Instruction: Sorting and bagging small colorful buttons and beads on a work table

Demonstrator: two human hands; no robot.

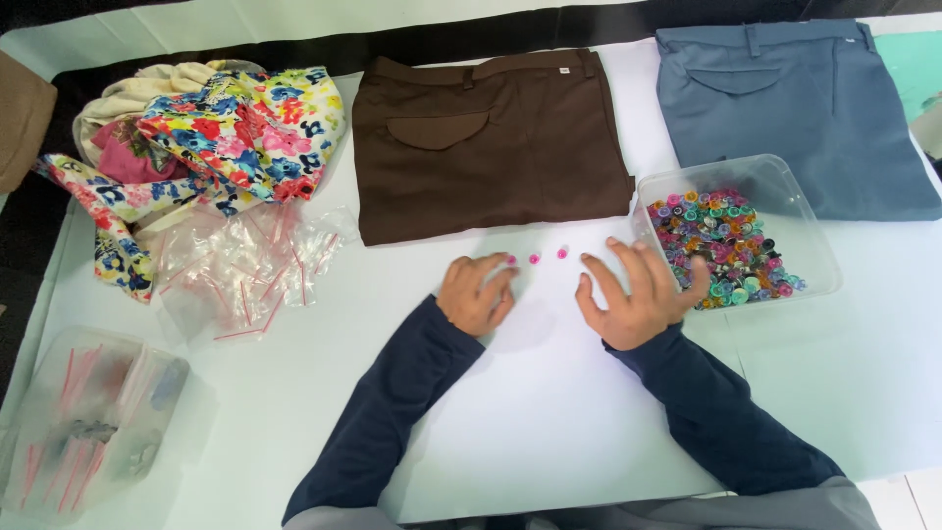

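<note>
Three small pink buttons point(536, 257) lie in a row on the white table, just below the folded brown trousers point(488, 140). My left hand point(477, 292) rests on the table with its fingertips at the leftmost pink button, fingers loosely curled. My right hand point(638, 291) lies flat with fingers spread, just right of the row, its edge against a clear plastic tub point(814, 236) filled with many coloured buttons point(721, 245). Neither hand holds anything.
Folded blue-grey trousers point(795, 108) lie at the back right. A heap of flowered cloth point(211, 137) sits at the back left, with small clear zip bags point(245, 270) scattered before it. A clear container of more bags point(88, 422) stands at the front left.
</note>
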